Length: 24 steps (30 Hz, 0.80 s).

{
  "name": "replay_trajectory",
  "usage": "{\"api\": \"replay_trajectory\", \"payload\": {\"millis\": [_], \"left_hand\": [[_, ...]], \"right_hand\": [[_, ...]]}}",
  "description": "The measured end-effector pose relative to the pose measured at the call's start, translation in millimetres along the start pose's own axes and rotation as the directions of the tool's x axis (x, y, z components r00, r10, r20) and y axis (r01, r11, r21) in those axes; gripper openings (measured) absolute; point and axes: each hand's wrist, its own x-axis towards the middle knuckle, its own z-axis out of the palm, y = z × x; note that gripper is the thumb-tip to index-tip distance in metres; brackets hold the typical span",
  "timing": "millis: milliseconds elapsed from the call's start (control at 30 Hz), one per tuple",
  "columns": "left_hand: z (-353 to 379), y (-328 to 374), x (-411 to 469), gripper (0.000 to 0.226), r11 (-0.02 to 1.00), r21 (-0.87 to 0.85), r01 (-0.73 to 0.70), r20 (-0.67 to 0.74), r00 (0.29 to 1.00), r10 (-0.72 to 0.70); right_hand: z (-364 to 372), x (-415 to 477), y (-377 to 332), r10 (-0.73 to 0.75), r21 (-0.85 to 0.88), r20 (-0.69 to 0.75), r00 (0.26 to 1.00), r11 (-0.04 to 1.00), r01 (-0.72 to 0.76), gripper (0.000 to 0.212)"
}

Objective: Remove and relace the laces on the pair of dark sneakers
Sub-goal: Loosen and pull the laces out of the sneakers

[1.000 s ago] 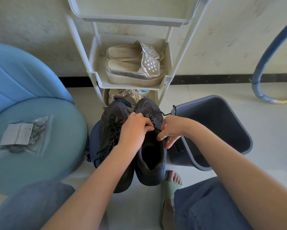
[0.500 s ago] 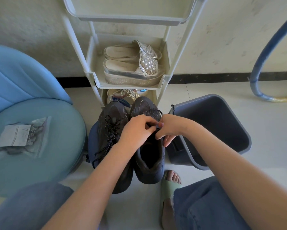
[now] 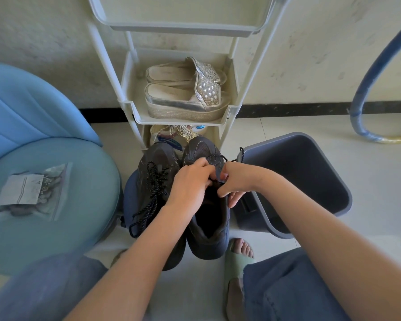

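Left hand (image 3: 190,185) and right hand (image 3: 240,184) on lace (image 3: 218,158) of right sneaker (image 3: 208,237).

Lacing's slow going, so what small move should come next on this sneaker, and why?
Probably draw the lace through with the right hand while the left hand steadies the sneaker: both pinch lace at the tongue, and slack trails toward the bin.

Two sneakers (image 3: 183,200) stand before the rack (image 3: 178,121), bin (image 3: 310,181) right, chair (image 3: 44,181) left.
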Motion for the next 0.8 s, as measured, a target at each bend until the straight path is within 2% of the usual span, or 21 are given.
{"api": "replay_trajectory", "payload": {"millis": [33, 100, 133, 200, 233, 267, 300, 333, 367, 400, 467, 500, 533, 600, 700, 800], "left_hand": [[-0.6, 1.2, 0.3, 0.012, 1.0, 0.001, 0.019, -0.004, 1.0, -0.019], [-1.1, 2.3, -2.4, 0.009, 0.992, -0.077, 0.098, -0.032, 0.994, -0.1], [-0.8, 1.7, -3.5, 0.008, 0.979, -0.156, 0.128, -0.081, 0.987, -0.142], [1.0, -4.3, -4.5, 0.008, 0.922, -0.345, 0.175, -0.208, 0.944, -0.257], [1.5, -9.2, -4.3, 0.011, 0.858, -0.478, 0.189, -0.267, 0.899, -0.346], [-1.2, -14.0, -3.2, 0.016, 0.744, -0.639, 0.196, -0.287, 0.837, -0.467], [-4.5, -18.1, -1.7, 0.021, 0.589, -0.785, 0.192, -0.251, 0.771, -0.585], [-7.1, -19.6, -1.0, 0.025, 0.482, -0.856, 0.185, -0.215, 0.72, -0.659], [-8.6, -18.4, -0.6, 0.027, 0.49, -0.852, 0.187, -0.23, 0.706, -0.67], [-10.1, -16.4, 0.1, 0.026, 0.604, -0.769, 0.209, -0.283, 0.736, -0.615], [-12.3, -8.6, -2.4, 0.034, 0.89, -0.408, 0.202, -0.288, 0.897, -0.336], [-12.9, -5.4, -2.7, 0.044, 0.945, -0.297, 0.136, -0.205, 0.957, -0.203], [-14.8, -1.5, -3.4, 0.049, 0.955, -0.281, 0.094, -0.104, 0.986, -0.128], [-14.4, 1.4, -2.9, 0.038, 0.969, -0.229, 0.091, 0.021, 0.996, -0.088], [-8.3, -2.6, -2.7, 0.022, 0.999, -0.044, 0.031, 0.037, 0.999, -0.029], [-6.4, -8.1, 2.3, 0.021, 0.997, -0.067, 0.032, 0.044, 0.999, -0.029]], "right_hand": [[0.6, 0.1, 0.3, 0.005, 0.024, 0.009, 1.0, 1.0, -0.006, 0.014], [0.5, -1.0, -1.1, 0.031, 0.034, 0.006, 1.0, 0.999, -0.031, 0.044], [0.5, -2.5, -2.1, 0.03, 0.022, 0.004, 1.0, 0.999, -0.03, 0.054], [0.5, -3.8, -3.2, 0.029, 0.024, 0.002, 1.0, 0.999, -0.029, 0.06], [0.6, -3.9, -3.1, 0.029, 0.034, -0.001, 1.0, 0.999, -0.029, 0.059], [0.7, -4.7, -3.7, 0.037, 0.02, -0.001, 0.999, 0.999, -0.037, 0.058], [0.9, -5.1, -3.7, 0.041, -0.006, -0.008, 0.999, 0.999, -0.041, 0.058], [0.7, -5.2, -3.3, 0.041, -0.031, -0.011, 0.999, 0.999, -0.041, 0.06], [0.5, -5.2, -1.9, 0.042, -0.03, -0.011, 0.999, 0.999, -0.042, 0.063], [0.1, -6.3, -1.2, 0.051, -0.006, -0.006, 0.999, 0.999, -0.051, 0.064], [-0.5, -7.5, -0.8, 0.047, 0.055, 0.022, 0.999, 0.997, -0.048, 0.06], [-0.6, -7.8, -0.8, 0.039, 0.068, 0.031, 0.999, 0.997, -0.041, 0.058], [-0.6, -8.8, -0.9, 0.032, 0.066, 0.029, 0.999, 0.997, -0.034, 0.057], [-0.2, -10.0, -1.4, 0.024, 0.053, 0.016, 1.0, 0.998, -0.025, 0.057], [0.6, -9.9, -3.6, 0.015, 0.047, 0.027, 1.0, 0.999, -0.016, 0.047], [0.4, -9.6, -4.3, 0.008, 0.049, 0.029, 1.0, 0.999, -0.009, 0.039]]}}
